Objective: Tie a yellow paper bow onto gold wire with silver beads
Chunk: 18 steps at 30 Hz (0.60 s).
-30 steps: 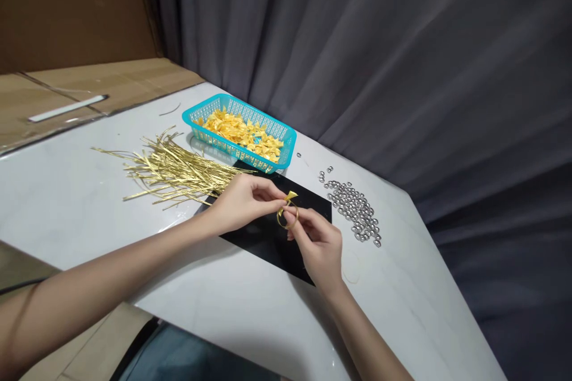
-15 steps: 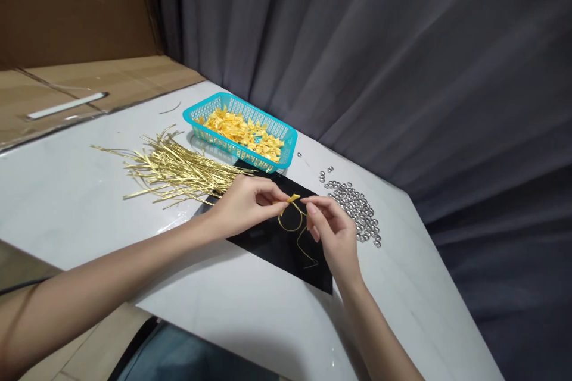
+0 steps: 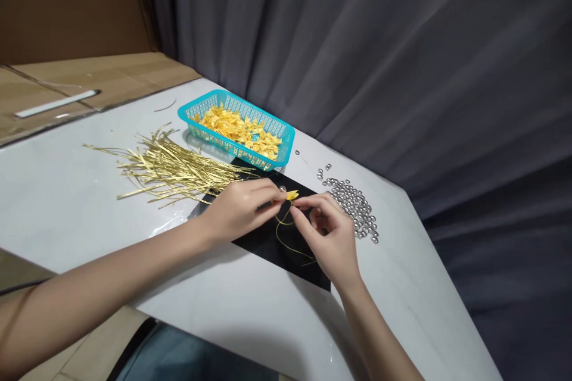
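Observation:
My left hand [image 3: 245, 207] pinches a small yellow ribbon bow [image 3: 292, 195] between thumb and fingers. A shiny silver bead [image 3: 283, 189] shows right at these fingertips. From the other side my right hand [image 3: 329, 235] is closed, thumb and index finger pinching a thin gold cord [image 3: 286, 242] just below the bow. The cord hangs in a loose curve over a black sheet [image 3: 268, 256]. The exact grip points are partly hidden by the fingers.
A turquoise basket [image 3: 288, 152] of yellow bows [image 3: 232, 126] stands behind my hands. Gold cords [image 3: 179, 169] lie bundled to the left, silver beads [image 3: 355, 205] in a pile to the right. A grey curtain [image 3: 357, 59] hangs along the white table's [image 3: 201, 303] far edge.
My right hand has come left to the bow, and its thumb and index finger have closed on the cord. The round cord loop has opened into a looser curve. A silver bead now shows.

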Available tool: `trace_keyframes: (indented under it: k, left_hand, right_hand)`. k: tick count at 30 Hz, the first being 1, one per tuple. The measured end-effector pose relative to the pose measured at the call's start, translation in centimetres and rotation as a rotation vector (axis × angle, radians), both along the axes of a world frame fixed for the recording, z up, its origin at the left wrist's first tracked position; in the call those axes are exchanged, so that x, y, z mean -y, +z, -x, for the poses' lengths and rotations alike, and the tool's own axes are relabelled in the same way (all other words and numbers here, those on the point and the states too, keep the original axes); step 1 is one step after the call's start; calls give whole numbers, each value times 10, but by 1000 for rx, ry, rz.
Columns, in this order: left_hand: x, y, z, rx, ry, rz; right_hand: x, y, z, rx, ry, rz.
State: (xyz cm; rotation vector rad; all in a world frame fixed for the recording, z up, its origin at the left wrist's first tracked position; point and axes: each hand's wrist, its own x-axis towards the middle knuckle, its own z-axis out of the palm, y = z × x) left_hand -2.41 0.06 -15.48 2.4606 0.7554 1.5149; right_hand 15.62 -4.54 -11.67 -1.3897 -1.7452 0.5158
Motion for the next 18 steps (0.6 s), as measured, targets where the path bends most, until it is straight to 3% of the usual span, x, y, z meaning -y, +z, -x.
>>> trace_keyframes:
  k: [6, 18]
  left_hand:
    - [2, 1, -1, -45, 33, -37]
    - [2, 0, 1, -101, 54, 43]
  right_hand:
    - [-2, -4, 5, 67, -60, -101]
    - [-7, -1, 5, 129, -8, -89]
